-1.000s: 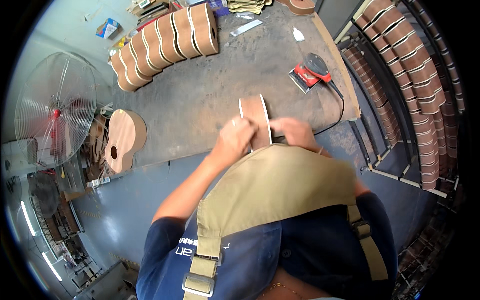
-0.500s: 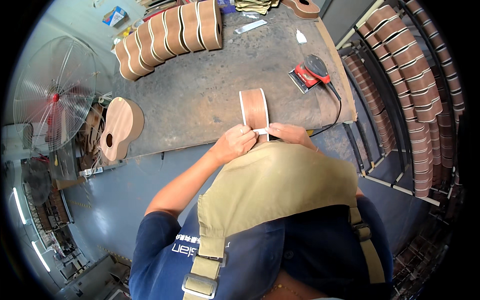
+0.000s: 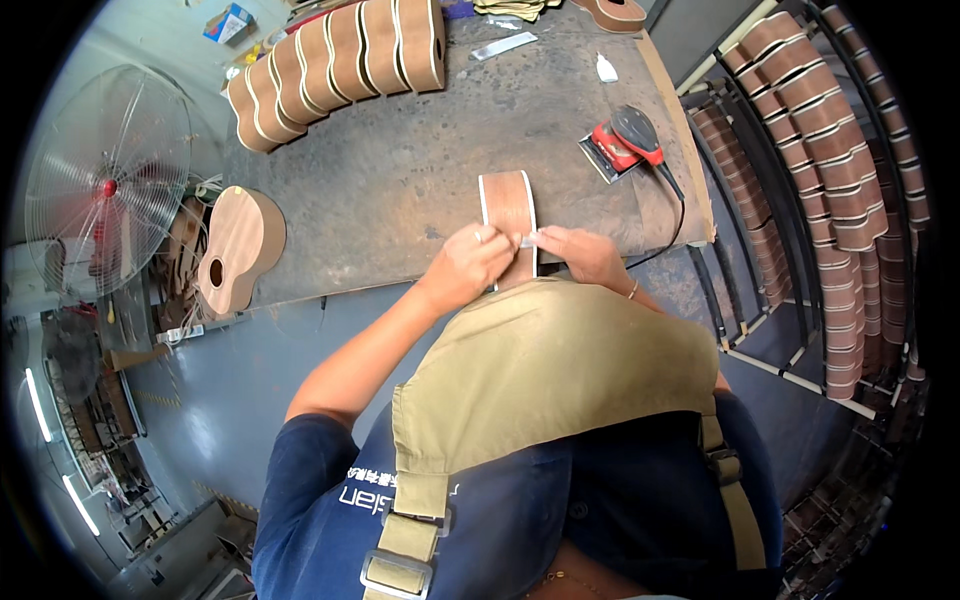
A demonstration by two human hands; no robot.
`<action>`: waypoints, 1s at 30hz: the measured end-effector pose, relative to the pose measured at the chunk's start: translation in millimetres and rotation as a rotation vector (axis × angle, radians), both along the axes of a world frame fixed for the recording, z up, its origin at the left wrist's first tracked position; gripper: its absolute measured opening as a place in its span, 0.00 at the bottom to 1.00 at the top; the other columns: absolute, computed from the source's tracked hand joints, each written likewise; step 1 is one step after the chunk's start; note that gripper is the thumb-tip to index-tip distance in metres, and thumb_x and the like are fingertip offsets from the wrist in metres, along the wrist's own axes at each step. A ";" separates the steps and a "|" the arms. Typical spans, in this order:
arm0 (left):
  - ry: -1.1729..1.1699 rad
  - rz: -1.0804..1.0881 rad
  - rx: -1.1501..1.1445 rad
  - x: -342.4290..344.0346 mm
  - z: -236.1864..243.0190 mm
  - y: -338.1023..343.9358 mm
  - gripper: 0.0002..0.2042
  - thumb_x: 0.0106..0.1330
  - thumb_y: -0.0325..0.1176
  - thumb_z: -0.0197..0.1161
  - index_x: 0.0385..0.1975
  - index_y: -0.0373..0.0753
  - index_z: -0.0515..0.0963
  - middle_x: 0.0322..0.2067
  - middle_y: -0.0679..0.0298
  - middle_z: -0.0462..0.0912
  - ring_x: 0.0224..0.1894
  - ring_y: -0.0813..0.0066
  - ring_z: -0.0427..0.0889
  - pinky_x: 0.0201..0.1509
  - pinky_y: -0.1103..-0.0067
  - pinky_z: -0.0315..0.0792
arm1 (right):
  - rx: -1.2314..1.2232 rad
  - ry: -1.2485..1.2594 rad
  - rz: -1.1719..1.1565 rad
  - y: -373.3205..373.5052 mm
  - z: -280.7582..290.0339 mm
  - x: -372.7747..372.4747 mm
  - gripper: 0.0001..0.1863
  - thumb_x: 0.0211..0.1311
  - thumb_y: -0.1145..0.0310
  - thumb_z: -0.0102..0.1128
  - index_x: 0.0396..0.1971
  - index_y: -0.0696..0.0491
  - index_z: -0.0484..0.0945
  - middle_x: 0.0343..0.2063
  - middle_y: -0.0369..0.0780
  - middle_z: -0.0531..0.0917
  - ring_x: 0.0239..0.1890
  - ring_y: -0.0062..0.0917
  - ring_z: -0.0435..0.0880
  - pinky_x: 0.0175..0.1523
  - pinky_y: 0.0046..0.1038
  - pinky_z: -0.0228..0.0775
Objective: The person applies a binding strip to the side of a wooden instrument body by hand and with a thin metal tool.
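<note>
Pinching the left end of a short, pale, flat strip (image 3: 528, 241), the left hand (image 3: 470, 262) sits at the left side of a narrow, reddish-brown wooden curved piece with white edge bands (image 3: 508, 195). That piece lies between the hands at the near edge of the grey table (image 3: 380, 190), long axis near to far; at its right side the right hand (image 3: 583, 252), about equally near, pinches the strip's right end

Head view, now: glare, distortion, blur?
Head view: corners black outside the fisheye circle; glare patch on the blue-grey floor at left; light tubes look blown out; sander fairly crisp; pale strip at the fingers too small to make out.
</note>
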State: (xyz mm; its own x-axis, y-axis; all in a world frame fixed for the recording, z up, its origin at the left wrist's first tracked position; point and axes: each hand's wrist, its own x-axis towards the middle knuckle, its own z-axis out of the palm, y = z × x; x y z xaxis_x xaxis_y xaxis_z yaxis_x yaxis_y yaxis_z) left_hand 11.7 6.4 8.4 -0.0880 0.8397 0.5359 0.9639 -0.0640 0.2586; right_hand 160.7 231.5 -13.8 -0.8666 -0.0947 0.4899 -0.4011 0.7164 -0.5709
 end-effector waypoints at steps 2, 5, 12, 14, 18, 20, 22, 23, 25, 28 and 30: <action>0.071 -0.076 0.054 8.4 -9.5 -0.8 0.08 0.59 0.26 0.67 0.37 0.31 0.84 0.31 0.64 0.74 0.37 0.68 0.77 0.40 0.72 0.76 | 0.045 -0.013 0.034 -0.3 -7.2 10.8 0.23 0.66 0.64 0.63 0.60 0.52 0.83 0.49 0.43 0.88 0.44 0.38 0.89 0.46 0.31 0.82; -0.017 -0.137 -0.124 15.0 -17.1 -12.1 0.10 0.61 0.26 0.70 0.41 0.31 0.87 0.35 0.65 0.78 0.39 0.68 0.80 0.43 0.72 0.79 | 0.021 -0.193 0.122 -7.3 -2.1 29.3 0.23 0.66 0.67 0.63 0.60 0.54 0.82 0.47 0.42 0.87 0.43 0.36 0.89 0.45 0.31 0.82; -0.648 0.234 0.051 1.8 15.4 -5.5 0.08 0.70 0.33 0.71 0.38 0.34 0.85 0.33 0.65 0.81 0.39 0.71 0.81 0.43 0.76 0.75 | -0.977 -0.665 -0.133 8.8 -15.4 37.7 0.12 0.80 0.71 0.57 0.55 0.62 0.79 0.42 0.47 0.89 0.42 0.29 0.91 0.47 0.30 0.85; -1.096 0.640 0.276 -14.4 7.0 17.4 0.12 0.76 0.40 0.67 0.40 0.36 0.85 0.32 0.68 0.81 0.38 0.77 0.79 0.44 0.76 0.73 | -1.158 -0.575 -0.305 15.1 -23.3 28.7 0.11 0.82 0.70 0.55 0.52 0.62 0.76 0.43 0.49 0.89 0.44 0.32 0.92 0.50 0.32 0.87; -1.858 0.914 -0.023 -54.0 -92.5 20.7 0.29 0.81 0.61 0.52 0.55 0.37 0.81 0.42 0.62 0.86 0.44 0.74 0.82 0.49 0.75 0.77 | -1.321 -0.567 -0.408 12.6 -55.1 -13.4 0.11 0.84 0.69 0.49 0.53 0.62 0.66 0.49 0.54 0.86 0.51 0.40 0.90 0.53 0.38 0.88; -2.287 0.867 -0.130 -45.8 -111.4 35.4 0.32 0.84 0.62 0.43 0.60 0.37 0.78 0.45 0.59 0.85 0.46 0.71 0.82 0.46 0.72 0.79 | -1.353 -0.662 -0.447 3.8 -74.7 -29.5 0.11 0.84 0.69 0.49 0.54 0.61 0.65 0.52 0.54 0.86 0.55 0.41 0.89 0.55 0.39 0.88; -2.373 0.531 0.005 -29.1 -102.3 46.7 0.34 0.84 0.64 0.40 0.65 0.37 0.74 0.48 0.58 0.84 0.51 0.66 0.83 0.53 0.68 0.81 | -1.301 -0.808 -0.584 -13.7 -69.0 -43.4 0.08 0.84 0.68 0.51 0.51 0.57 0.70 0.45 0.45 0.86 0.47 0.31 0.86 0.48 0.34 0.84; -2.399 0.360 0.072 -18.7 -92.6 49.5 0.36 0.83 0.65 0.38 0.68 0.37 0.72 0.50 0.58 0.84 0.53 0.64 0.84 0.56 0.66 0.82 | -1.253 -0.857 -0.607 -21.6 -60.5 -47.9 0.08 0.84 0.68 0.51 0.51 0.57 0.71 0.42 0.43 0.85 0.44 0.27 0.84 0.46 0.31 0.81; -2.206 0.468 0.125 2.2 -45.0 55.0 0.36 0.83 0.66 0.38 0.72 0.39 0.68 0.57 0.56 0.79 0.62 0.61 0.79 0.66 0.64 0.77 | -1.079 -0.751 -0.586 -33.3 -60.1 -41.6 0.06 0.83 0.68 0.53 0.46 0.55 0.73 0.33 0.34 0.79 0.34 0.14 0.72 0.38 0.21 0.68; -1.826 0.467 0.196 1.3 -38.4 39.6 0.38 0.82 0.67 0.38 0.80 0.43 0.56 0.73 0.55 0.61 0.76 0.61 0.63 0.78 0.63 0.63 | -1.152 -0.455 -0.450 -38.9 3.1 -37.5 0.07 0.84 0.68 0.52 0.46 0.55 0.70 0.31 0.31 0.76 0.33 0.10 0.67 0.36 0.19 0.62; -1.632 0.362 0.277 12.7 10.6 39.9 0.41 0.82 0.69 0.35 0.84 0.48 0.43 0.76 0.57 0.57 0.79 0.63 0.58 0.82 0.64 0.55 | -1.160 -0.291 -0.357 -41.7 14.6 -39.2 0.06 0.85 0.67 0.51 0.47 0.53 0.67 0.31 0.30 0.74 0.32 0.10 0.64 0.34 0.19 0.59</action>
State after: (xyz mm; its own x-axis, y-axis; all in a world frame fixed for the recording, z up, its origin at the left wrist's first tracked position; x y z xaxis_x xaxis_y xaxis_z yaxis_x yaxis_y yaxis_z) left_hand 24.4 46.3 19.0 -0.8096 0.5573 -0.1843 -0.3021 -0.1264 0.9449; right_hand 121.4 189.8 0.8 -0.8453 0.5272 -0.0873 -0.0405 -0.2261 -0.9733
